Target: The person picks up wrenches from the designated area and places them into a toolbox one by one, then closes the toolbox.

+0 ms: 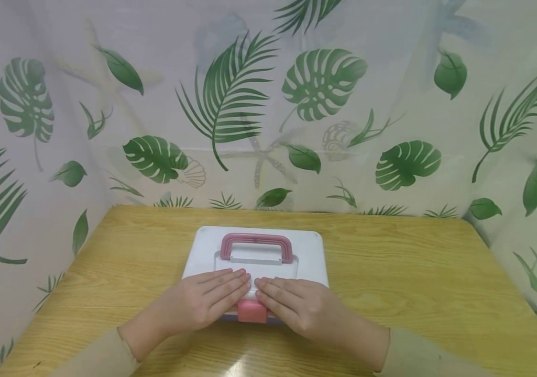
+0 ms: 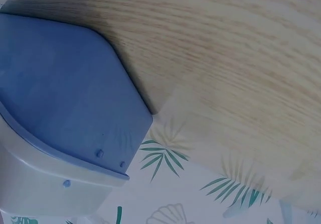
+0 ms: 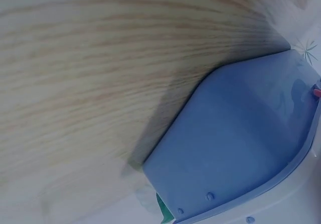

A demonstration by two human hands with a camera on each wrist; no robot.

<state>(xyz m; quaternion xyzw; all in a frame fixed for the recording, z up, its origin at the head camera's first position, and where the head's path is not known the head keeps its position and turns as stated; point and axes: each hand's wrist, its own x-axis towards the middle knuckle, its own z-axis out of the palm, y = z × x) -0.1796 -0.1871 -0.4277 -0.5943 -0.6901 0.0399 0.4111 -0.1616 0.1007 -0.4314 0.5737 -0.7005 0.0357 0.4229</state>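
Note:
A closed plastic carry box (image 1: 259,246) with a white lid and a blue base lies on the table. Its pink handle (image 1: 256,239) stands out on the lid, and a pink latch (image 1: 252,311) sits at the front edge. My left hand (image 1: 207,298) rests on the lid's front left with straight fingers. On the front right, my right hand (image 1: 298,303) lies the same way, fingertips close to the left ones. The box's blue side (image 2: 65,83) shows in the left wrist view, and its other blue side (image 3: 235,128) in the right wrist view. Neither wrist view includes the hands.
The wood-grain table (image 1: 414,283) extends around the box on all sides. Behind it and at both sides hangs a pale cloth (image 1: 155,94) printed with green leaves, starfish and shells. Long sleeves cover both forearms.

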